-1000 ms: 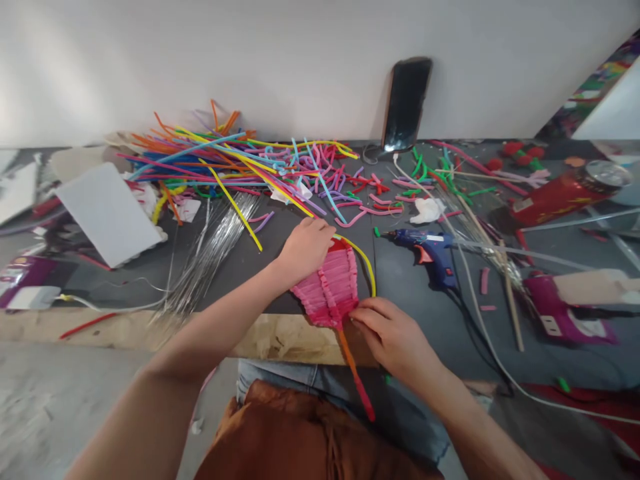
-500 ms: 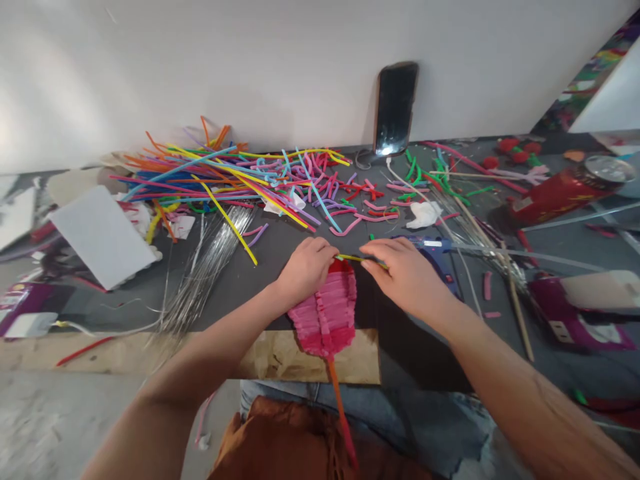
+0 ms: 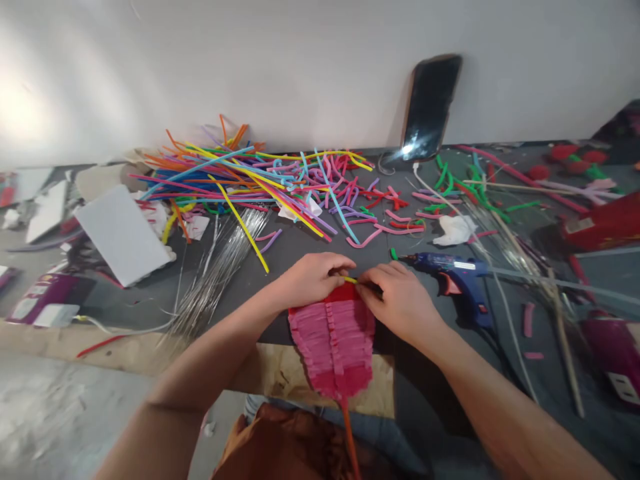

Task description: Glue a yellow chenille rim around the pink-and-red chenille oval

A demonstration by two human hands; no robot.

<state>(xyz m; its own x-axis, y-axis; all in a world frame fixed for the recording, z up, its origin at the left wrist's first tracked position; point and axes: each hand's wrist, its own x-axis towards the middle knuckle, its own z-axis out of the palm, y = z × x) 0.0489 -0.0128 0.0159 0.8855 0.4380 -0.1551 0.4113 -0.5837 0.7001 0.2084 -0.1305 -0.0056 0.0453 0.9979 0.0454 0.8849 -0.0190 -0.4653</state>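
My left forearm (image 3: 215, 353), bare, comes in from 7 o'clock and slants up toward 2, the wrist nearly in line with it. My left hand (image 3: 313, 280) lies back upward, index finger reaching toward 3 o'clock, thumb bent in below it. My right forearm (image 3: 495, 387), bare too, rises from 4 o'clock toward 10. My right hand (image 3: 403, 297) has its fingers curled and pinched toward 9, tips just beside the left's.
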